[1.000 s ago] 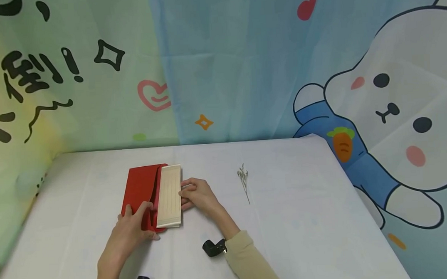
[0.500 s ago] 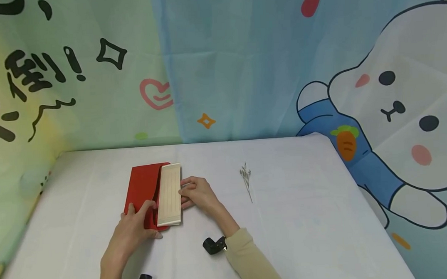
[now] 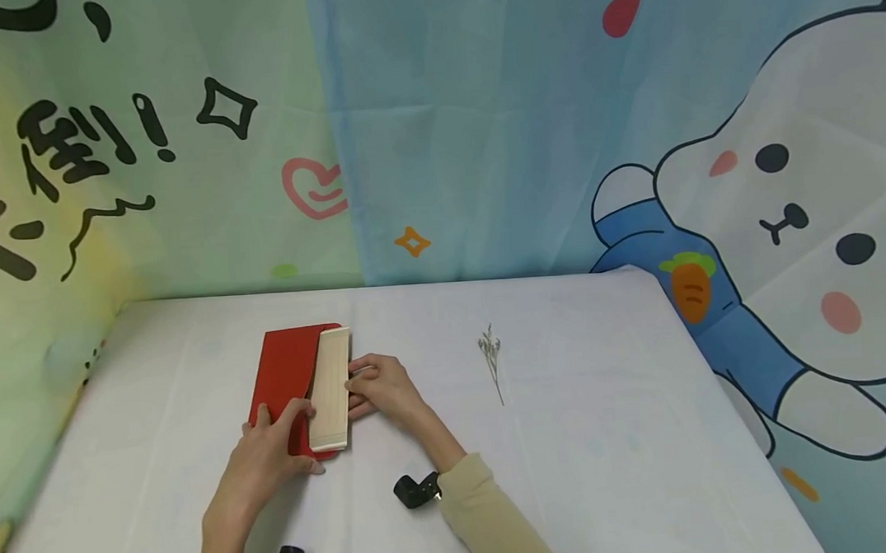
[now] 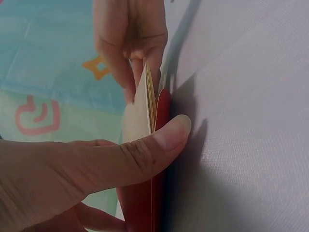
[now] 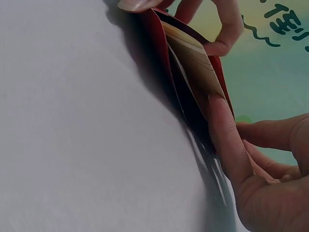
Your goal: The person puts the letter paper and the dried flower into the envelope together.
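A red envelope (image 3: 287, 364) lies left of centre on the white-covered table. Cream folded paper (image 3: 330, 390) sits partly inside its right-hand opening, with a strip still outside. My left hand (image 3: 261, 464) grips the envelope's lower part; in the left wrist view the thumb (image 4: 145, 154) crosses its edge, and layered sheets of paper (image 4: 142, 108) stick out beyond. From the right, my right hand (image 3: 387, 394) pinches the paper's outer edge. The right wrist view has the envelope's mouth gaping around the paper (image 5: 195, 63), with the right thumb (image 5: 227, 130) against it.
A small dried flower sprig (image 3: 490, 361) lies on the white tablecloth (image 3: 606, 434), right of my right hand. Behind the table hangs a printed cloth backdrop (image 3: 467, 143) with a cartoon rabbit. Black wrist cameras (image 3: 417, 490) sit on both wrists.
The cream paper has slid leftward, further into the red envelope, and a narrower strip shows. My right hand has moved left with it. The left hand keeps its grip.
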Tool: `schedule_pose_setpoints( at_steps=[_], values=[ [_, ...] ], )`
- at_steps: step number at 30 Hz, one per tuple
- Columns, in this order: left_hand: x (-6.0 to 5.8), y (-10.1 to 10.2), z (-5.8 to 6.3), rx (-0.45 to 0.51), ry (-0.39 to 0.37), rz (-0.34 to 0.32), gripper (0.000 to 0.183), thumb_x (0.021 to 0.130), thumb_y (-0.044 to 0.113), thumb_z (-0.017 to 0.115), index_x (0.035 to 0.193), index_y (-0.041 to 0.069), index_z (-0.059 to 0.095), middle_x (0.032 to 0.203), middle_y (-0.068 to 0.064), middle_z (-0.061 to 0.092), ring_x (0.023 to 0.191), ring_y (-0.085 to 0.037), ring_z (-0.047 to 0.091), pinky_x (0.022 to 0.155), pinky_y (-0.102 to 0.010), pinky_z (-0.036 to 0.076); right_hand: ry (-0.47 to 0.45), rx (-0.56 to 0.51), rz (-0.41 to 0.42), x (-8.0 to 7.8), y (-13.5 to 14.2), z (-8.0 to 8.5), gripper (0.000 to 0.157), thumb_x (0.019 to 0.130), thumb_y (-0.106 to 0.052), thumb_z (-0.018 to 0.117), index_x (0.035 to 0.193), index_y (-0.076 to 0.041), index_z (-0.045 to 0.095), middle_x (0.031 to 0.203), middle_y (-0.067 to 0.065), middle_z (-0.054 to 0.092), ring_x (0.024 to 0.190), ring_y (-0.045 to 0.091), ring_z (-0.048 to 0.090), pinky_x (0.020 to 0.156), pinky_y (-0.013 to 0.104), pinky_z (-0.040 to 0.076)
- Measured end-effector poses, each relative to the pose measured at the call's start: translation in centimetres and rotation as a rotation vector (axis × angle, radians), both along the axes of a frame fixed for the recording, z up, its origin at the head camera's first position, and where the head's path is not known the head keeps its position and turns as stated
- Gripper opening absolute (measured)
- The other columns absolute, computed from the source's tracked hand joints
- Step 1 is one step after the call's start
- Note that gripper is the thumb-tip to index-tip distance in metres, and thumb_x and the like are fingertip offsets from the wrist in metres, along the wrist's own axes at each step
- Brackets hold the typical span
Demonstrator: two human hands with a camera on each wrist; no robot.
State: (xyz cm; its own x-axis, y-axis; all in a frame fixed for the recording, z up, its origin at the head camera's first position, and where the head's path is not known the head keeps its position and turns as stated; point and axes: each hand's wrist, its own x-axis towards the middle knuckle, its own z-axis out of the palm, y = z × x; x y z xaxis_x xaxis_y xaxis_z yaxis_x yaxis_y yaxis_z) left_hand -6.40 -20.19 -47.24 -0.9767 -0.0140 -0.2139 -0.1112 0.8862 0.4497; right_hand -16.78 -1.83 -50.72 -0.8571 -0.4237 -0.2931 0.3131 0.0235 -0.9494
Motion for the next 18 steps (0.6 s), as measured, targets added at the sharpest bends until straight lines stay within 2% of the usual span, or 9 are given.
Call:
schedule_pose_setpoints(
  at_steps=[8,13,18],
  values=[
    [0.3,-0.1,0.1,0.003,0.003,-0.002,0.075,0.067,0.029,0.097,0.129,0.020,0.056,0.126,-0.038,0.050,0.104,-0.065,0.053,0.079,-0.064,0.056,0.009,-0.007,0.016,0.4,-0.7,0.0,0.027,0.095,0.006,0.062,0.121,0.008,0.059,0.094,0.018,0.074,0.068,0.021,0.073,0.068,0.042,0.064],
    [0.2,0.0,0.1,-0.001,0.008,-0.003,0.074,0.067,0.028,0.097,0.128,0.020,0.056,0.118,-0.032,0.051,0.099,-0.060,0.055,0.076,-0.060,0.056,0.007,-0.009,0.010,0.5,-1.0,0.1,0.026,0.095,0.006,0.062,0.120,0.008,0.059,0.095,0.019,0.074,0.071,0.024,0.075,0.068,0.042,0.064],
    [0.1,0.1,0.0,-0.004,-0.006,0.002,0.075,0.068,0.029,0.096,0.130,0.019,0.055,0.133,-0.043,0.047,0.108,-0.069,0.051,0.083,-0.067,0.055,0.014,-0.001,0.007,0.4,-1.3,0.1,0.026,0.094,0.006,0.063,0.119,0.008,0.060,0.095,0.020,0.074,0.073,0.029,0.076,0.066,0.041,0.064]
  ],
)
